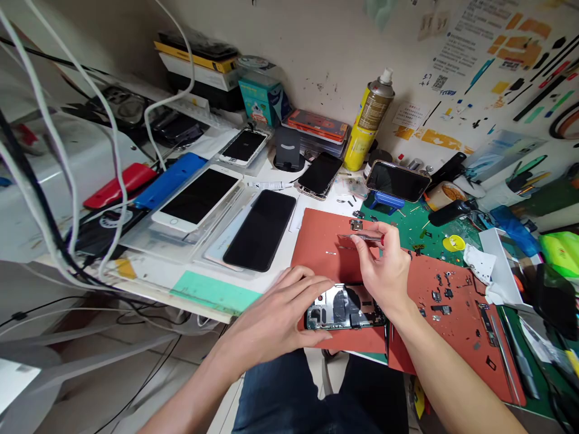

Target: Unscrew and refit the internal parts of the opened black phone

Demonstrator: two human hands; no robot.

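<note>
In the head view, the left hand [283,310] was clamped around the left end of an opened phone housing [346,306], which lay at lower center on a red mat [316,232]. Right of center, the right hand [384,265] pinched a slim tool [370,238], tip leftward.

Left hand [287,310] held opened phone [339,314] on red mat [312,238] — right hand [384,265] pinched slim tool [370,239] beyond it.
</note>
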